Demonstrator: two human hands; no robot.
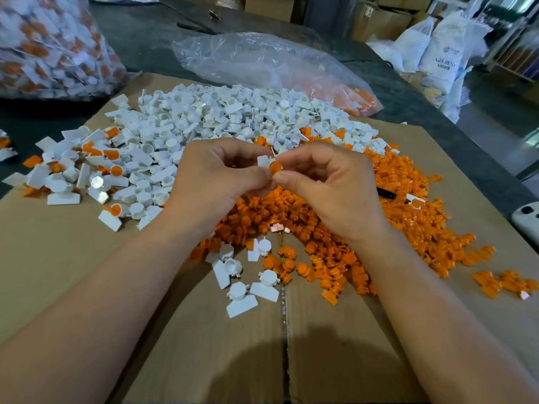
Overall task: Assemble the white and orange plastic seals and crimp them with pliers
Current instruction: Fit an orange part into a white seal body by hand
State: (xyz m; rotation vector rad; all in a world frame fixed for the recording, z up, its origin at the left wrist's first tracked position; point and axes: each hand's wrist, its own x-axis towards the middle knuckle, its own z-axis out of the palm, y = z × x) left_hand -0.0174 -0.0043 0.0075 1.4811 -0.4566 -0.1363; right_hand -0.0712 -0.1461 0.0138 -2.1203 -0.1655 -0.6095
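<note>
The single head-worn view looks forward and down, close over the cardboard sheet [87, 287] on the bench.

**Bare hands, bare forearms**

All you get of the person is a left hand [215, 179] and a right hand [332, 191], both bare, plus two forearms [102, 287] bare right down to the edge of the shot. Thumbnails [282, 178] look short and plain. Any clothing further up the arms is out of view, can't tell.
</note>
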